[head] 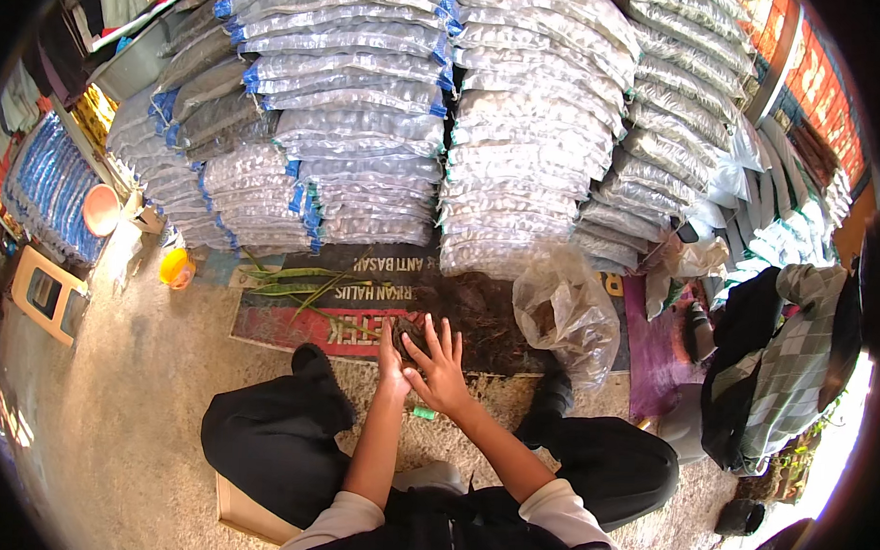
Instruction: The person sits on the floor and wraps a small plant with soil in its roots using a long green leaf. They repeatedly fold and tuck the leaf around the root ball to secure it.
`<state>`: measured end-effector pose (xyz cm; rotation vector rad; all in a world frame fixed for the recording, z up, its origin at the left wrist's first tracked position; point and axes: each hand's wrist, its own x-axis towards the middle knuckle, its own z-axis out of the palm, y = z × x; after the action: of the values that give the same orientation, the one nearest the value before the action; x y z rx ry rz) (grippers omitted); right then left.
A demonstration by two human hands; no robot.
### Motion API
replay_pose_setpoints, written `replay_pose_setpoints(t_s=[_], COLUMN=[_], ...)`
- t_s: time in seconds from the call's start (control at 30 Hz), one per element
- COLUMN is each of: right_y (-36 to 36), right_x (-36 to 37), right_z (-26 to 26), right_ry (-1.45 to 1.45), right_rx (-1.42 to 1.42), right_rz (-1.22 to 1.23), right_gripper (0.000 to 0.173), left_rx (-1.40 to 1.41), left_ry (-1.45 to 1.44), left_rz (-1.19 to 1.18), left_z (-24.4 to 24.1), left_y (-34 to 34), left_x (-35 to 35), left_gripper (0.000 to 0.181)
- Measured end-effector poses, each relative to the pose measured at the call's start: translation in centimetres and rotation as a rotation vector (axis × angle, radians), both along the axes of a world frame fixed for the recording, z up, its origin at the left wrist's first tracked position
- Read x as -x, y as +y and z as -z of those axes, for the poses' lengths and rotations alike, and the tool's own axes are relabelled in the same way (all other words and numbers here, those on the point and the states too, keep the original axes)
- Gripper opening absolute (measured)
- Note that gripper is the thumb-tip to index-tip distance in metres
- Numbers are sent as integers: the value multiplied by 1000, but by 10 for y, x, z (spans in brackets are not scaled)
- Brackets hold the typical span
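A dark brown clump of soil or fibre point(410, 333) lies between my two hands, in front of me. My left hand point(392, 357) is upright at its left side, cupping it. Across its right side rests my right hand point(437, 362), fingers spread. Long green striped leaves point(283, 288) stretch to the left from near the clump; whether they join it cannot be told. Loose dark soil point(475, 312) is spread on a printed banner point(278, 327) beyond my hands. A crumpled clear plastic bag point(569, 316) stands on the banner to the right.
Stacked filled plastic sacks point(532, 133) wall off the far side. A green object point(424, 413) lies near my wrists. An orange-yellow container point(177, 269) and a beige plastic stool point(47, 290) stand left. At right, a person in checked clothing point(793, 367) is beside a purple mat point(648, 355).
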<state>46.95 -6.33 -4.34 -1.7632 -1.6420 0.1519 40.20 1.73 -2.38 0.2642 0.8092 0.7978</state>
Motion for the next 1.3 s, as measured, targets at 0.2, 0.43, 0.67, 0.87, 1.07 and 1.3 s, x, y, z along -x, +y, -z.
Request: replay_pose_setpoints(t_s=[0.2, 0.43, 0.67, 0.87, 1.07, 1.3], right_y=[6, 13, 34, 61, 91, 146], right_x=[3, 12, 15, -12, -13, 4], right_z=[7, 21, 25, 38, 44, 128], right_ry=[84, 69, 198, 771, 1002, 1050], right_rx=[67, 118, 19, -128, -50, 206], right_rz=[-39, -159, -187, 96, 249, 217], right_gripper=[43, 44, 40, 50, 46, 33], left_rx=[-88, -88, -109, -225, -317, -248], left_ry=[1, -130, -207, -209, -191, -196], left_rz=[63, 23, 0, -58, -154, -410], left_z=[31, 76, 89, 88, 81, 93], left_y=[10, 24, 37, 60, 80, 90], left_x=[13, 42, 60, 72, 97, 111], left_gripper=[56, 62, 45, 51, 58, 57])
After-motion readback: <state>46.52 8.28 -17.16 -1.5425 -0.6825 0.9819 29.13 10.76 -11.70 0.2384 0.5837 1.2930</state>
